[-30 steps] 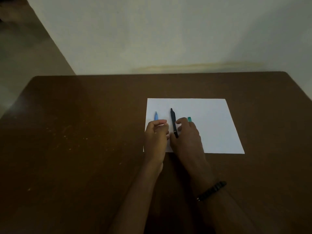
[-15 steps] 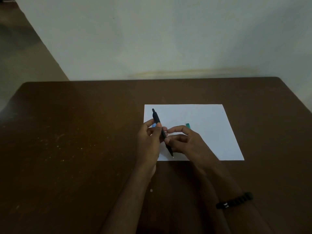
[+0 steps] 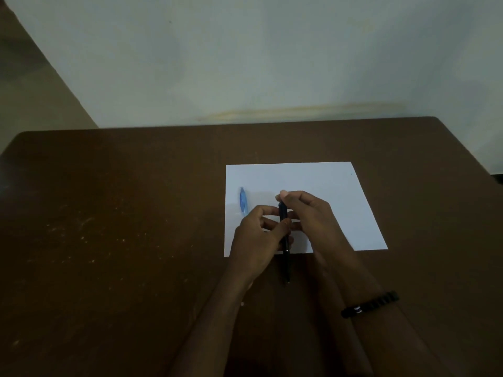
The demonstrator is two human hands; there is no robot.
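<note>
A black pen (image 3: 285, 257) is held upright-ish above the near edge of a white sheet of paper (image 3: 313, 180), its tip pointing toward me. My left hand (image 3: 258, 240) grips its middle with curled fingers. My right hand (image 3: 310, 216) pinches its upper end between thumb and fingertips. A blue pen (image 3: 243, 200) lies on the left part of the sheet, just beyond my left hand. The green item seen earlier is hidden behind my right hand.
The paper lies on a dark brown table (image 3: 109, 240) whose far edge meets a pale wall (image 3: 245, 63). A black bracelet (image 3: 370, 304) sits on my right wrist. Small pale specks dot the table's left side.
Both hands lifted the black pen off the paper and turned it, so its tip now points toward me. The blue pen, earlier under my left hand, is uncovered.
</note>
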